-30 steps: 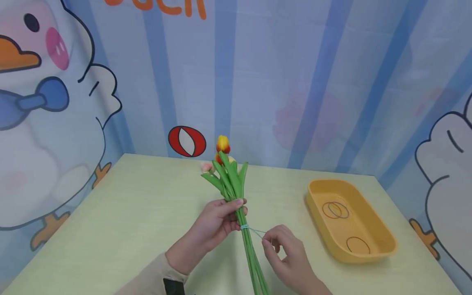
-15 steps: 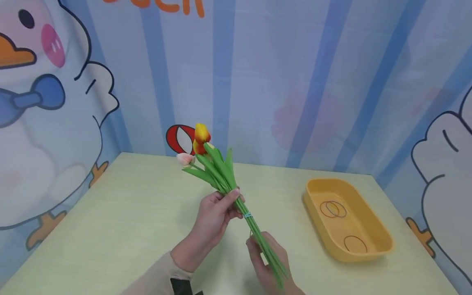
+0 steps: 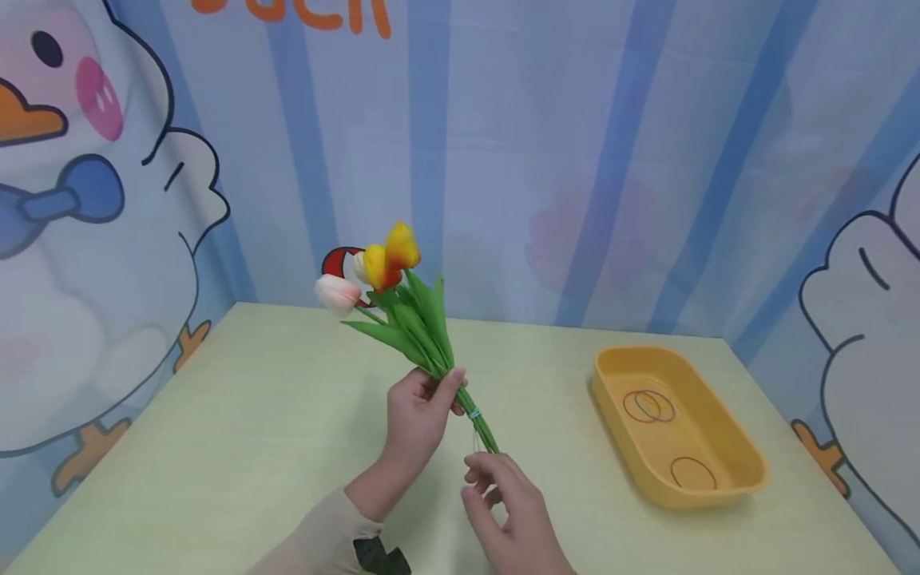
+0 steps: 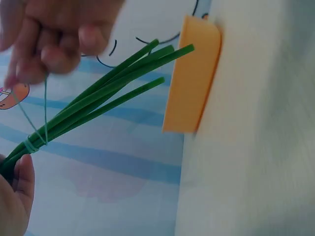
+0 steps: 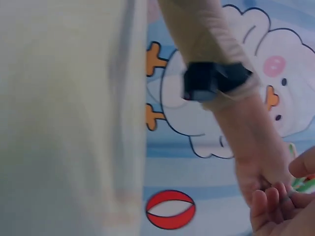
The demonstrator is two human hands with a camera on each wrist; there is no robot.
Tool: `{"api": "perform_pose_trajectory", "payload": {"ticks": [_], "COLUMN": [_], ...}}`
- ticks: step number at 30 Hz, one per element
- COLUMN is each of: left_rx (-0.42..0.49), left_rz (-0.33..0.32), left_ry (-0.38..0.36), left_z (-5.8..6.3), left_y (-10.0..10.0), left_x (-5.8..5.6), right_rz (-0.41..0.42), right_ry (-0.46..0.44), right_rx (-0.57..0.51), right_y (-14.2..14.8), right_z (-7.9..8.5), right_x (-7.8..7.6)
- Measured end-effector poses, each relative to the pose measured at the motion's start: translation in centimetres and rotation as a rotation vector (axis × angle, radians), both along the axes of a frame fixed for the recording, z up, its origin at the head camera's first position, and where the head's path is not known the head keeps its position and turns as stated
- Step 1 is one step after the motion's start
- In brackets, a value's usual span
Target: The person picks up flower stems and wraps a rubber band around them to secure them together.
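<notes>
My left hand [image 3: 419, 415] grips a bunch of artificial tulips [image 3: 413, 323] by the green stems, just below the leaves. Pink-white and yellow-red blooms lean toward the upper left. Below that grip, a light-blue rubber band [image 3: 473, 413] is wound round the stems. The fingers of my right hand [image 3: 513, 511] hold a loop of this band, drawn away from the bunch. In the left wrist view, two taut strands run from the coils of the rubber band [image 4: 31, 144] to the right fingertips, while the cut stem ends [image 4: 162, 59] point off to the right.
A yellow tray [image 3: 640, 473] stands on the pale green table [image 3: 287, 447] to the right of the hands. Several thin rubber bands [image 3: 650, 406] lie inside it. Behind the table hangs a blue striped backdrop [image 3: 489, 160] with cartoon ducks.
The bunch has tilted, its blooms swinging left and toward the camera. My right hand has carried the band's loop from the right of the stems, round behind them, to just below the left hand.
</notes>
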State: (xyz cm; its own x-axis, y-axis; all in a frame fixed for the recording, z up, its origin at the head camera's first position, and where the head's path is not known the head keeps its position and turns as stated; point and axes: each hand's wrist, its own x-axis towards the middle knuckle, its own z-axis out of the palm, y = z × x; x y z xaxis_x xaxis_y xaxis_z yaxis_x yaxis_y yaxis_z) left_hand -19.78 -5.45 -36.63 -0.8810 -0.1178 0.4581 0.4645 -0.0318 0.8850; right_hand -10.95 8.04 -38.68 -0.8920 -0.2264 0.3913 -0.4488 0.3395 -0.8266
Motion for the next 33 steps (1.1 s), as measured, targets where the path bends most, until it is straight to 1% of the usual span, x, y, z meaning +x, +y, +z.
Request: {"api": "perform_pose_trajectory", "payload": {"ticks": [2,3,4,7,10,12,14,16,19,20,22,24,27,33], "left_rx": [-0.073,-0.101,-0.118,-0.15,-0.157,-0.165,-0.166,-0.166,-0.149,-0.139,-0.113,-0.087,-0.059,-0.029], "left_rz": [0.011,0.011,0.008,-0.013,-0.033,-0.044,-0.058,-0.07,-0.08,-0.08,-0.079,-0.082,-0.095,-0.117], "left_ry": [0.054,0.078,0.093,0.098,0.062,0.035,0.002,-0.033,-0.081,-0.097,-0.131,-0.169,-0.22,-0.295], "left_z": [-0.2,-0.2,-0.1,0.2,0.7,1.1,1.3,1.5,1.7,1.7,1.9,1.9,1.9,2.2], "left_y": [-0.6,-0.9,-1.1,-1.9,-2.4,-2.6,-2.8,-2.9,-3.0,-3.0,-3.1,-3.2,-3.3,-3.3], "left_x": [-0.2,-0.2,-0.3,-0.5,-0.7,-0.8,-0.8,-0.7,-0.7,-0.8,-0.8,-0.9,-1.0,-0.9], "right_rz": [0.009,0.014,0.018,0.003,0.013,0.053,0.111,0.156,0.209,0.226,0.258,0.285,0.313,0.35], "right_ry": [-0.042,-0.042,-0.013,0.144,0.346,0.453,0.531,0.564,0.573,0.575,0.608,0.638,0.65,0.596], "right_rx": [0.062,0.097,0.139,0.274,0.397,0.466,0.527,0.58,0.656,0.67,0.693,0.695,0.667,0.599], "right_y": [0.9,1.4,1.9,3.2,4.2,4.8,5.3,5.6,6.0,6.0,6.1,6.1,6.2,6.4], "right_z": [1.0,1.4,1.6,1.7,1.4,1.2,1.0,1.0,1.0,0.9,0.9,0.7,0.5,0.4], "right_x": [0.2,0.3,0.4,0.7,0.8,0.9,0.8,0.8,0.6,0.5,0.4,0.3,0.2,0.1]}}
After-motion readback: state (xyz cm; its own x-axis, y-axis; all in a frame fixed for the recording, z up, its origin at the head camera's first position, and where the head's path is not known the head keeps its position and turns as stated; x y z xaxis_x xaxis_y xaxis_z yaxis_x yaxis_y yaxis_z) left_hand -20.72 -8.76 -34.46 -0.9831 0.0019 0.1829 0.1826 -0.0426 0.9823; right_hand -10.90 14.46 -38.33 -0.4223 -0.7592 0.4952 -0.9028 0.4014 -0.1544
